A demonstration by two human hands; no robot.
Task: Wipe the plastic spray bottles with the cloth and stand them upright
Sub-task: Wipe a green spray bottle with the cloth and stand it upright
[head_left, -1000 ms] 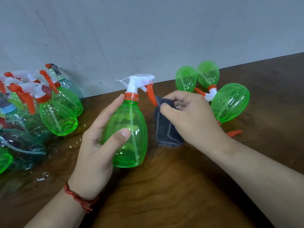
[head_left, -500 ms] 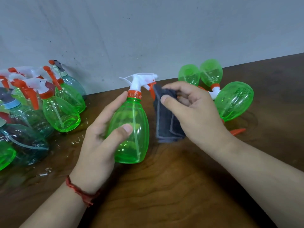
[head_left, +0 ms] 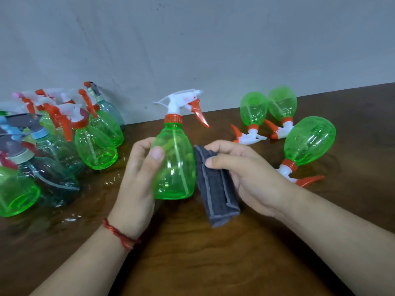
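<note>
One green spray bottle (head_left: 177,167) is held upright at the middle of the wooden table (head_left: 213,263), the left hand (head_left: 136,184) curled round its left side with the thumb laid across the front. A folded grey cloth (head_left: 213,193) is pinched between thumb and bent fingers of the right hand (head_left: 250,178), just beside the bottle's right flank. Three more green bottles (head_left: 254,110) are seen lying farther right, and a crowd of green and bluish bottles (head_left: 96,146) is gathered at the left.
</note>
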